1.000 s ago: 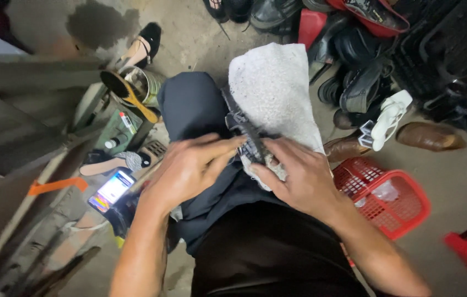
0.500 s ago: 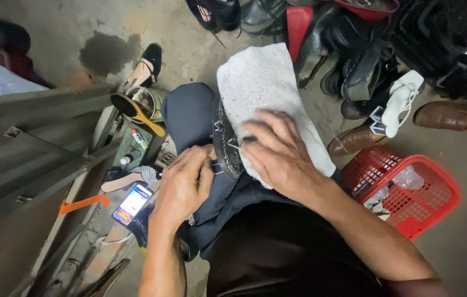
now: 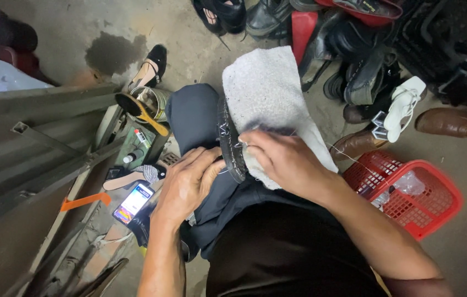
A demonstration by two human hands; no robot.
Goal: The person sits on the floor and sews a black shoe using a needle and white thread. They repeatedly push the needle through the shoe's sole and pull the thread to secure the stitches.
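The left hand (image 3: 187, 184) lies on the lap over the dark trousers (image 3: 200, 124), its fingers curled against the black rubber-soled shoe (image 3: 229, 146), gripping the sole edge at about 7 o'clock of the shoe. The right hand (image 3: 286, 162) sits just to the shoe's 3 o'clock, fingertips pinched at the sole rim; whether it holds a needle or thread I cannot tell. The shoe stands on its edge on the knee, against a grey, rough-woven cloth (image 3: 266, 99) draped over the thigh.

At 9 o'clock from the left hand, a lit smartphone (image 3: 133, 202) lies on the floor, with an orange strip (image 3: 85, 201) just beside it. Further out at 10 o'clock, a round metal tin (image 3: 154, 102) carries a wooden-handled brush (image 3: 140, 110). At 3 o'clock stands a red plastic mesh basket (image 3: 415, 201). Farthest, from 12 to 2 o'clock, lie a pile of dark shoes (image 3: 349, 49), a white sandal (image 3: 404, 107) and a brown leather shoe (image 3: 453, 122).
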